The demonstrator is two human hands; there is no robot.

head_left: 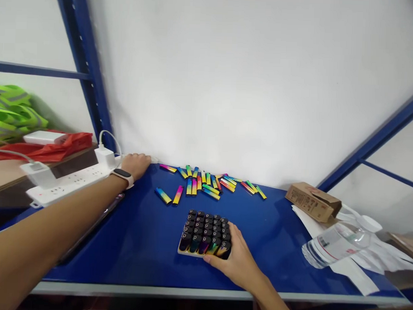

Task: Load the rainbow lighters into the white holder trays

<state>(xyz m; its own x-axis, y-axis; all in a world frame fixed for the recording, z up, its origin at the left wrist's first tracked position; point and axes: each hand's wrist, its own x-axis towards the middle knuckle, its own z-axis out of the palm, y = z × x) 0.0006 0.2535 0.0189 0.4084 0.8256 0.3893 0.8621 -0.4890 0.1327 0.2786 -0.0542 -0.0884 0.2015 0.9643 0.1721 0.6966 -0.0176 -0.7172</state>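
At the far left, a bundle of neon-yellow hi-vis vests [11, 109] lies beside a red plastic bag [57, 147] with a white box [42, 137] on it. Nearer us, a white power strip [68, 184] carries two white chargers [106, 158], and our left arm reaches over it onto the blue shelf [122, 247]. Our left hand [135, 165], with a pale wristband [122, 177] at the wrist, rests near the back wall with its fingers together and curled down; we cannot tell whether they pinch anything. Just to its right, loose rainbow-gradient sticks [207, 182] lie flat in a scattered band along the wall, most with their long axes pointing toward the wall, some slanting and a few crossing. Toward the front, upright sticks [205, 232] stand in rows in a tan tray [182, 250], black ends up. Our right hand [235, 260] clasps the tray's near right corner, thumb along the front, fingers [232, 230] pressed together on the right side. Further right are a cardboard box [313, 202], a water bottle [337, 245] on its side, and white sheets [361, 264].
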